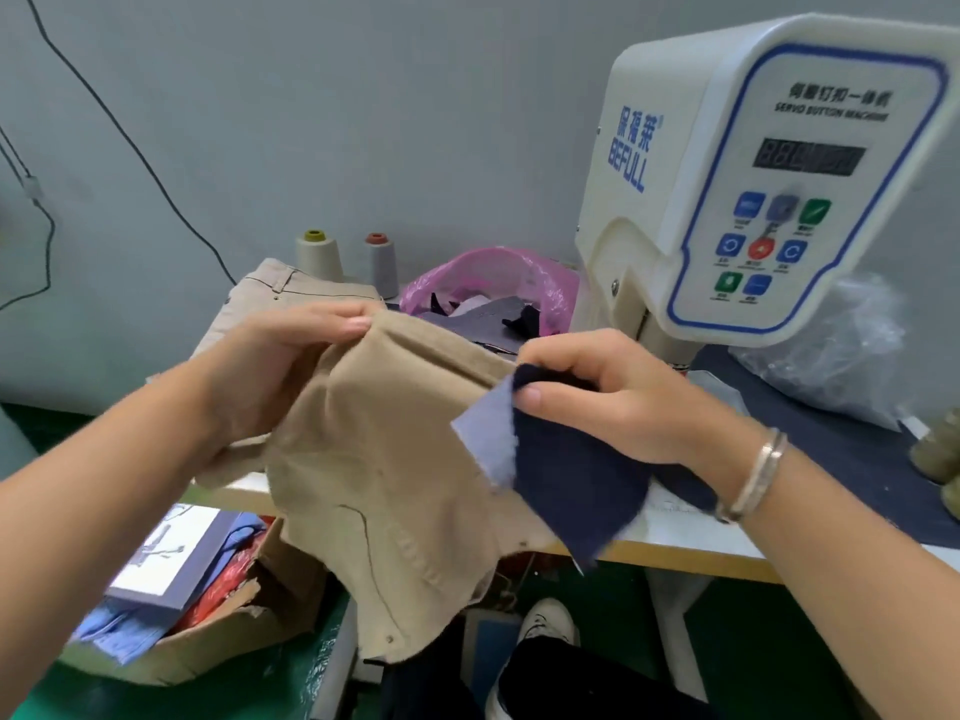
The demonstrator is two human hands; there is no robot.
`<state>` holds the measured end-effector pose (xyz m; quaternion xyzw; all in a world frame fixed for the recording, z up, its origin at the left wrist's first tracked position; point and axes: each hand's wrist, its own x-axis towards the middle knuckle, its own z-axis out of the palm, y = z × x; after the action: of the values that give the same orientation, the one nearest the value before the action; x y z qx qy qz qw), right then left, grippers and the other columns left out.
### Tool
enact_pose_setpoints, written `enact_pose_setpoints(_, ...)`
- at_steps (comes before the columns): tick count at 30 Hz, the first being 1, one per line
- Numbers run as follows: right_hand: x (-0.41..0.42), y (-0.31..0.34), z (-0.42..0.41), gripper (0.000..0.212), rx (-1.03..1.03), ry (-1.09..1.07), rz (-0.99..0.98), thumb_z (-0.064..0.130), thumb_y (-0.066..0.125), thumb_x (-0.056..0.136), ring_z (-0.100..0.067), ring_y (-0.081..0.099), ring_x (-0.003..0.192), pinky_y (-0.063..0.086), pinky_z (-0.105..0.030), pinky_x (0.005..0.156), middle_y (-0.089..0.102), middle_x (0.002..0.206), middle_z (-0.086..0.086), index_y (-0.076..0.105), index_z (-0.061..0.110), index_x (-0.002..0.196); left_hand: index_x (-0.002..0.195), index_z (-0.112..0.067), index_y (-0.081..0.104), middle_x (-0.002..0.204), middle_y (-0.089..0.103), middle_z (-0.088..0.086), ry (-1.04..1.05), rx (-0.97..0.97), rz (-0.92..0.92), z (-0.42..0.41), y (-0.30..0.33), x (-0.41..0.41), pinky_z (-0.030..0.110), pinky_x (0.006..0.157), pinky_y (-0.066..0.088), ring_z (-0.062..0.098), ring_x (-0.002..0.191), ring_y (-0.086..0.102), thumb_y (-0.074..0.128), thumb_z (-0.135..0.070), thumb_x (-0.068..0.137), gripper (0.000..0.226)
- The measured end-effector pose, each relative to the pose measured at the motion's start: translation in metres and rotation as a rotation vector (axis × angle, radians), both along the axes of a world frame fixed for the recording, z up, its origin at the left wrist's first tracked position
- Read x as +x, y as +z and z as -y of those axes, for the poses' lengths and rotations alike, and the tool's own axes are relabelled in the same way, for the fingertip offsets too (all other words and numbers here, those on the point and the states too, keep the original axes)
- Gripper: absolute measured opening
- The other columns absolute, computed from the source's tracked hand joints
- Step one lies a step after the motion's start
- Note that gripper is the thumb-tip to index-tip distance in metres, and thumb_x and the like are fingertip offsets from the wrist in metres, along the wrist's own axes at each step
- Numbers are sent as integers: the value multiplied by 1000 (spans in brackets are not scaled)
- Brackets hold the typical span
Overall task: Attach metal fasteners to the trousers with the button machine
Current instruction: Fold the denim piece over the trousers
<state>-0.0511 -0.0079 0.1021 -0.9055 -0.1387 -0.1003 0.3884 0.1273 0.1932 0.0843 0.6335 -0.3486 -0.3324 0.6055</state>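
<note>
Both hands were raised in front of the person, apart from each other, holding a pair of tan trousers (384, 459) stretched between them by the waistband. Her left hand (270, 366) gripped the waistband's left end, fingers curled over the top edge. Opposite it, the right hand (587, 392) pinched the other end of the waistband together with a dark navy scrap of cloth (566, 480), which had a paler blue underside showing at one corner. A silver bracelet (753, 475) circled the right wrist.

Below the hands, the trousers hung over the front edge of a white worktable (691, 543), not yet under the machine. A few small metal fasteners already seemed to be set low on the fabric, though they were too small to be sure.

Just beyond the right hand stood the cream-coloured button machine (753, 174), its blue-bordered control panel facing the viewer; its pressing head was hidden behind the hand. Behind the trousers lay a pink plastic bag (493, 278) of dark fabric offcuts, a second folded tan garment (291, 293) and two thread cones (317, 254) against the grey wall. A torn cardboard box (218, 631) of cloth sat on the green floor at left.

Judging by this, the person was positioning the garment, probably finding the spot for the next fastener. The next move would call for laying the waistband flat beneath the machine's head, keeping fingers clear of the press.
</note>
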Motion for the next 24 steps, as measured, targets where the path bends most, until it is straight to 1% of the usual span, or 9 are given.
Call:
enact_pose_setpoints(2,-16,2,11,25,58,-41,-54,32,55,89,-7,47,64,38,-24,61,50,66,-3,61,12,76,68,-10,60,54,63,-9,111,10,84,21,2,-16,12,52,46,4,53,61,58,-16,89,22)
enact_pose_setpoints(4,-24,-5,22,35,-7,-139,-136,30,56,92,-6,38,58,31,-24,56,39,59,-1,52,12,63,66,-21,69,65,68,-8,-92,67,62,37,-3,-33,16,54,50,7,58,63,69,-36,75,17)
enact_pose_setpoints(6,-29,-19,27,43,-92,-253,-213,30,55,94,-4,32,52,25,-23,52,33,52,10,41,18,55,77,-25,76,79,73,-4,-240,208,84,47,-13,-49,19,58,53,10,69,68,72,-52,73,28)
enact_pose_setpoints(9,-38,-42,33,46,-167,-399,-284,35,55,92,-5,29,48,22,-23,49,30,50,10,36,19,54,86,-30,78,92,75,-5,-310,310,-37,65,-22,-75,15,66,52,8,82,71,58,-68,70,46)
enact_pose_setpoints(12,-46,-53,36,44,-233,-471,-367,40,54,91,-8,33,51,27,-29,53,38,54,4,46,10,59,92,-28,75,99,72,-17,-326,376,117,81,-28,-89,8,74,47,-3,91,66,51,-88,60,71)
enact_pose_setpoints(16,-51,-52,34,44,-317,-478,-399,42,53,91,-11,38,54,27,-28,52,44,57,1,50,7,64,86,-29,73,80,65,-20,-354,447,319,86,-25,-95,7,69,42,-6,78,60,63,-68,72,43)
enact_pose_setpoints(19,-54,-49,31,43,-367,-494,-397,43,52,91,-9,37,51,27,-23,47,42,53,3,45,16,58,70,-59,68,75,62,-42,-354,459,284,87,-20,-98,-6,63,36,-26,77,55,54,-72,71,19)
enact_pose_setpoints(21,-58,-47,26,43,-408,-494,-380,43,52,91,-9,39,51,27,-23,47,43,53,2,45,17,57,77,-50,71,76,65,-34,-373,505,369,90,-22,-97,0,65,39,-18,78,59,53,-81,69,36)
enact_pose_setpoints(24,-67,-41,20,40,-423,-512,-307,46,54,89,-9,42,54,32,-28,52,47,56,2,45,20,59,85,-15,68,72,61,-12,-393,497,528,94,-26,-97,22,71,44,6,73,58,56,-50,68,41)
